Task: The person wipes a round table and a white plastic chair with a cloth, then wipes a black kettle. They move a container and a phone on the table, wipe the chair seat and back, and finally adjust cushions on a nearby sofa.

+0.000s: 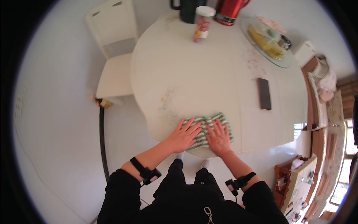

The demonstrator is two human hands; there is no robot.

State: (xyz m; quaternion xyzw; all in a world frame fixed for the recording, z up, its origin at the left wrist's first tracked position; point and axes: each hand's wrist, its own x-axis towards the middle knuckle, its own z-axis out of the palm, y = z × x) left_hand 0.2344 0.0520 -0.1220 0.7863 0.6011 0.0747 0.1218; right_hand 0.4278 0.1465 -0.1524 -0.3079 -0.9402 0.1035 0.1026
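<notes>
A green-and-white striped cloth (202, 137) lies spread on the near edge of the pale round table (193, 84). My left hand (184, 136) rests palm down on the cloth's left part, fingers slightly spread. On its right part lies my right hand (219, 138), also flat with the fingers apart. Neither hand is closed around the cloth; both press or rest on top of it. A dark smartphone (264, 94) lies on the table beyond and to the right of my right hand.
Along the far side stand a dark jug (191, 11), a white-lidded jar (202, 26) and a red thermos (229, 11). A glass turntable (279, 63) at the far right holds a yellow item and others. A white chair (116, 75) stands left of the table.
</notes>
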